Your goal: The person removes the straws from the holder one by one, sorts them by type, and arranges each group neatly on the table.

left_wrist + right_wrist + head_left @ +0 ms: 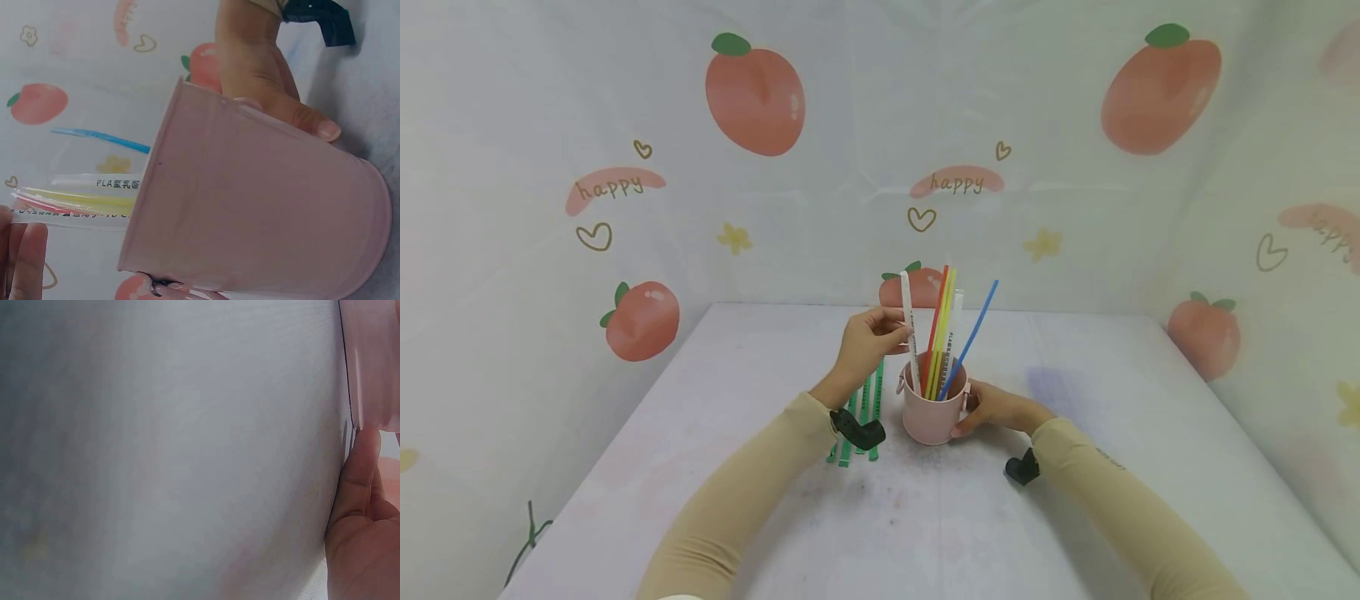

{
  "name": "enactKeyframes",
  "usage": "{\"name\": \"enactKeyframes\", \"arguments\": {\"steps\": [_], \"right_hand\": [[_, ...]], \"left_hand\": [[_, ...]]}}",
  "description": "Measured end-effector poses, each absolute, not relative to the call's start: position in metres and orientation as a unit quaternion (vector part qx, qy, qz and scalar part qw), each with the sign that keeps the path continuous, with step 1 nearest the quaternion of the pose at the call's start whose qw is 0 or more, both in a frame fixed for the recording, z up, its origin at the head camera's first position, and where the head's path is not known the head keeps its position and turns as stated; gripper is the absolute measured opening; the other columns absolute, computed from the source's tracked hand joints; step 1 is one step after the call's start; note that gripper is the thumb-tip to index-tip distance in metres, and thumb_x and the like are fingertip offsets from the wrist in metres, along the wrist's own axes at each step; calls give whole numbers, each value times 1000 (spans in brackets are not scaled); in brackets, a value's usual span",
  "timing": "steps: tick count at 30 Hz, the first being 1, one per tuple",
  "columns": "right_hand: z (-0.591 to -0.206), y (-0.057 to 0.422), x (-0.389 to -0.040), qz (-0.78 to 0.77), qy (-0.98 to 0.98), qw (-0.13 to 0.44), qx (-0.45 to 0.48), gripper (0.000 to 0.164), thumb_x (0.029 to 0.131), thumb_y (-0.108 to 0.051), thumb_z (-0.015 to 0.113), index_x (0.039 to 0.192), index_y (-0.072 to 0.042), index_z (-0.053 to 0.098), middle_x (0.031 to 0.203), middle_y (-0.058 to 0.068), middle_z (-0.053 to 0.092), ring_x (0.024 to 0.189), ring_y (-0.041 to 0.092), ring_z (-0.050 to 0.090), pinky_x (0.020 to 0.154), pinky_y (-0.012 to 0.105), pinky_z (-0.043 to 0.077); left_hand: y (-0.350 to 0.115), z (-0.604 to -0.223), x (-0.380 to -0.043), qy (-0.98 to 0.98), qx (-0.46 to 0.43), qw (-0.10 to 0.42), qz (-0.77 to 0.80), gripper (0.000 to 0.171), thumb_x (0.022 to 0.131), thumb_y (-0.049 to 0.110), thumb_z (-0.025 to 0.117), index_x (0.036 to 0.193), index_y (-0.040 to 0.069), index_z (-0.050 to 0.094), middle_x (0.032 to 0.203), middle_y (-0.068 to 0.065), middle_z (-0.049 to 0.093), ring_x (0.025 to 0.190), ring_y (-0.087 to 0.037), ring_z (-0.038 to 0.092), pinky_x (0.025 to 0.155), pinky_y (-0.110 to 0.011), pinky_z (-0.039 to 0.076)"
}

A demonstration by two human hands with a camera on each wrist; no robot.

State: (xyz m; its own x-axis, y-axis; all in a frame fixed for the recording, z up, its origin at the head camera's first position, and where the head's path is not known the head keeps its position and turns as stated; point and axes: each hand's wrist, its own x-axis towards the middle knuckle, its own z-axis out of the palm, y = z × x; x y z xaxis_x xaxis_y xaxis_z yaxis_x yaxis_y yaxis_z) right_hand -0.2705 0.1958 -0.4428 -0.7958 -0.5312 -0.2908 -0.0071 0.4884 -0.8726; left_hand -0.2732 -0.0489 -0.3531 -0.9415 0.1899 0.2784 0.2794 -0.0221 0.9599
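Observation:
A pink bucket (931, 421) stands upright on the table. Inside it lean a red straw (936, 321), yellow straws (944, 329), a blue straw (976, 325) and a white-wrapped straw (957, 317). My left hand (867, 340) pinches another white-wrapped straw (906, 292) between thumb and fingers, its lower end within the bucket at the left. On the bucket's right side, my right hand (1006, 408) grips the wall low down, thumb in front; its other fingers are mostly hidden. The right wrist view shows the thumb (361, 469) touching near the bucket's base.
Several green straws (877, 398) with printed wrappers lie on the white table (760, 517), left of the bucket and partly behind my left wrist. A printed backdrop (850, 225) rises behind the table. A dark green cord (531, 537) shows at lower left.

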Motion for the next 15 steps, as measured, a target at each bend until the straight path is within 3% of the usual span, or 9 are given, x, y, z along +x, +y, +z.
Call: {"name": "enactKeyframes", "arguments": {"steps": [9,15], "right_hand": [[-443,196,-271,-476,820,272,-164,70,76,-10,81,134,0,44,113,8,46,109,26,39,96,39,33],[-443,195,-271,-476,818,277,-162,73,76,-11,82,137,-1,42,115,8,47,110,26,38,96,39,33]], "left_hand": [[-56,-345,-277,-670,-148,54,-725,19,89,0,66,105,-10,63,82,0,65,74,-8,68,73,-32,60],[-66,-333,-280,-635,-131,73,-758,20,90,0,66,107,-10,63,85,0,66,78,-8,69,74,-30,60]]}}
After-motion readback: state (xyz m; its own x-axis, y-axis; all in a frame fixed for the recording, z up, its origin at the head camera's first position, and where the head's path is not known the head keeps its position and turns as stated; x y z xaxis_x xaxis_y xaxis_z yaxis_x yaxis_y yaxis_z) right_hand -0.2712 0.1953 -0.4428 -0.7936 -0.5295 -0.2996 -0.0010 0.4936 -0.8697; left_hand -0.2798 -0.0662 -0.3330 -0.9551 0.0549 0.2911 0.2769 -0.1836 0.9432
